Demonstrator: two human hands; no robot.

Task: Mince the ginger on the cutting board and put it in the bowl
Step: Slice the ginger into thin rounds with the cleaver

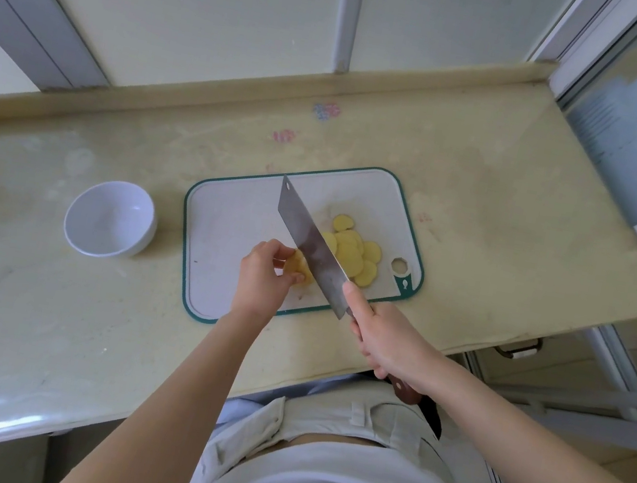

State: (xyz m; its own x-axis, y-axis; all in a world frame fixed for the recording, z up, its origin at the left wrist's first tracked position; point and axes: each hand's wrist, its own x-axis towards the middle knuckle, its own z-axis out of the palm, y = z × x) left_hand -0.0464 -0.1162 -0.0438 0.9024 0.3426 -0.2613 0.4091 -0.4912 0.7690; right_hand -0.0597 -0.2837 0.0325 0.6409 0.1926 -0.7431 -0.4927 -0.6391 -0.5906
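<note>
Ginger (297,268): on board (226,225), beside knife (309,235); slices (353,252) beyond it. Likely firm, light, slippery; hold by sides. Left hand (261,280): fingers (279,249) pinching ginger. Right hand (388,341): fingers (368,346) curled round knife handle.

left hand (263,276): fingers curled, thumb and fingertips pinching ginger piece (298,268); bare forearm reaching forward | right hand (387,338): wrapped round handle of knife (308,239), one finger stretched straight onto blade; bare forearm angled in from right
</note>
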